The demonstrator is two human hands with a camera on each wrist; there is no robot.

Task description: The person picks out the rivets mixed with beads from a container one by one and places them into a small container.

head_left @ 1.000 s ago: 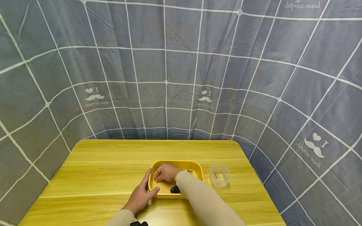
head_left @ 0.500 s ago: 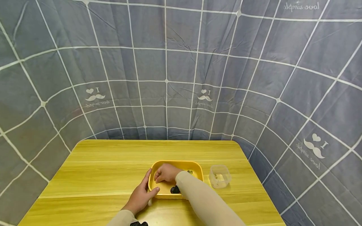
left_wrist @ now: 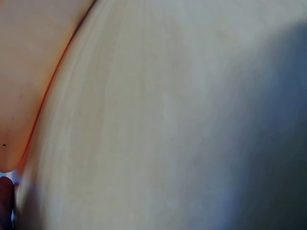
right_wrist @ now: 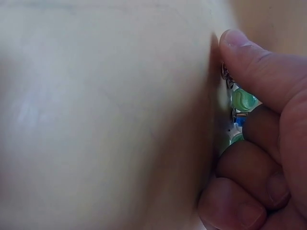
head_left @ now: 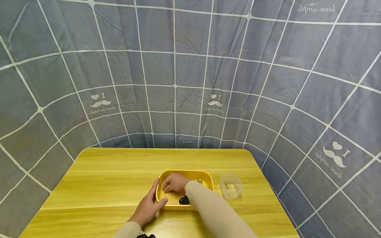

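Observation:
A yellow tray [head_left: 190, 207] stands near the table's front. My left hand [head_left: 147, 206] grips its left end, thumb over the near corner and fingers along the outer side. Inside the tray, toward the left, is my right hand [head_left: 177, 182], knuckles up and fingers bent down. In the right wrist view, the thumb and curled fingers of my right hand [right_wrist: 261, 124] are beside a green marble [right_wrist: 244, 99], a blue piece [right_wrist: 241, 120] and a small metal piece [right_wrist: 227, 73]; whether the fingers pinch any of these is hidden. The left wrist view shows the tray's wall [left_wrist: 33, 57].
Right of the tray stands a clear plastic container [head_left: 231, 187] with a few small pieces in it. Small greenish marbles [head_left: 199, 181] lie at the tray's right side, partly behind my right sleeve. The wooden table [head_left: 113, 175] is bordered by a grey checked curtain [head_left: 190, 69].
The head view has tilted very slightly. Both hands, the tray and the clear container show no visible change of place.

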